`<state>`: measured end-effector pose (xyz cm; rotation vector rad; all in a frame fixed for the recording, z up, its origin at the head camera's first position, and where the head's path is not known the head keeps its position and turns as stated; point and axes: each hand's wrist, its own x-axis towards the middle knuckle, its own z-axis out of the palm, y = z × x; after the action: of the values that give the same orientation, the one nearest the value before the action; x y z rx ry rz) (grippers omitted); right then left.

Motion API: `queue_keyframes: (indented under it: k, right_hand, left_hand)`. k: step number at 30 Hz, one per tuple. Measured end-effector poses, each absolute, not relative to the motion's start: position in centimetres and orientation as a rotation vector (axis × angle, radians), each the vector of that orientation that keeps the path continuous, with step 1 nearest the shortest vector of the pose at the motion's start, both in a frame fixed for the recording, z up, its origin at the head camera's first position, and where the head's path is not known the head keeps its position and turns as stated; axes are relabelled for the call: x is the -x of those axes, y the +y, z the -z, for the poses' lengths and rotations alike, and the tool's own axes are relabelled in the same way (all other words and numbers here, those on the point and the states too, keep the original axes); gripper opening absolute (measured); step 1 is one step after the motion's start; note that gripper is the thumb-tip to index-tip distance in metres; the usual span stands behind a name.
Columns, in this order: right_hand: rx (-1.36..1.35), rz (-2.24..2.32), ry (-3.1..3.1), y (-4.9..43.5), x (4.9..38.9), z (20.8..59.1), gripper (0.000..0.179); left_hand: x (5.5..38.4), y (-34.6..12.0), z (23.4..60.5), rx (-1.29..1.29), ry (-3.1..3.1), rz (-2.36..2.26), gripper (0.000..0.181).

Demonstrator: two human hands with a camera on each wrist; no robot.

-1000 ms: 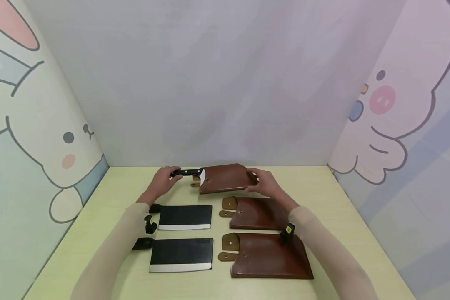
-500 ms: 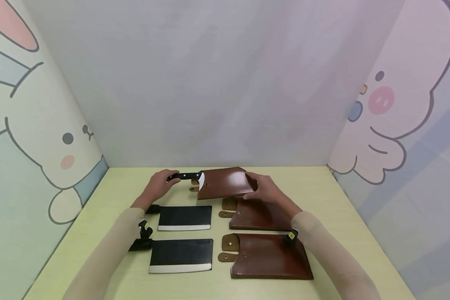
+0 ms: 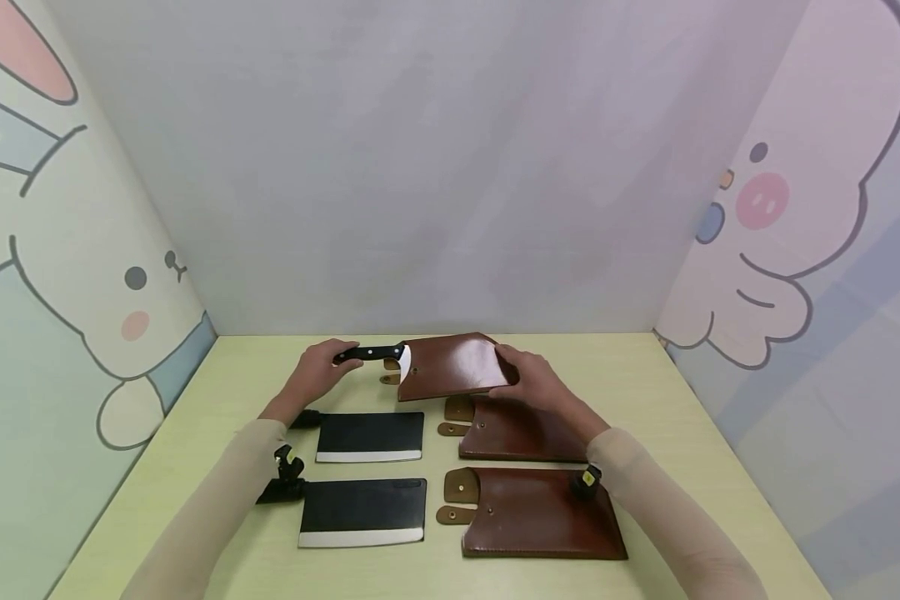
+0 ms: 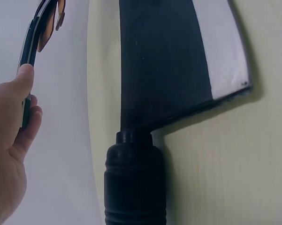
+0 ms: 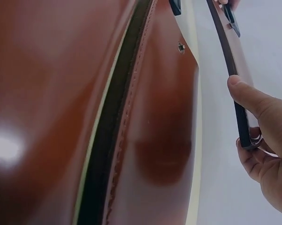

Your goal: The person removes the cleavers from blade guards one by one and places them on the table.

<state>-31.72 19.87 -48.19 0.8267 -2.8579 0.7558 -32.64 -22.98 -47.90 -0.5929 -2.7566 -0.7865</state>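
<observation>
A cleaver (image 3: 375,352) with a black riveted handle sits in a brown leather sheath (image 3: 450,367) at the back of the table. Only its handle and a strip of bright steel show; the leather hides the rest of the blade. My left hand (image 3: 317,371) pinches the handle's end between thumb and fingers, seen also in the left wrist view. At the sheath's right end, my right hand (image 3: 540,382) grips the leather, thumb on one face and fingers on the other (image 5: 267,140). The sheath appears raised and tilted. Its straps (image 3: 392,372) hang loose by the handle.
Two black cleavers with pale edges lie on the left, one upper (image 3: 371,433) and one lower (image 3: 362,504). Beside them, to the right, lie two brown sheaths, upper (image 3: 521,429) and lower (image 3: 540,517), straps undone. A grey wall (image 3: 450,208) rises behind the table.
Both hands have brought the sheathed cleaver slightly nearer to me, mostly in the first half second. The hold of each hand looks the same. The other cleavers and sheaths stay put.
</observation>
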Motion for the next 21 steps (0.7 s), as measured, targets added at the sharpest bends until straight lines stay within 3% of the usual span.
queue_keyframes:
  k: [21]
  right_hand:
    - [-0.890,-0.708,-2.841,20.07,30.97,48.60,0.093]
  left_hand:
    - [32.40,-23.00,48.06,0.651,-2.646,0.793,0.040]
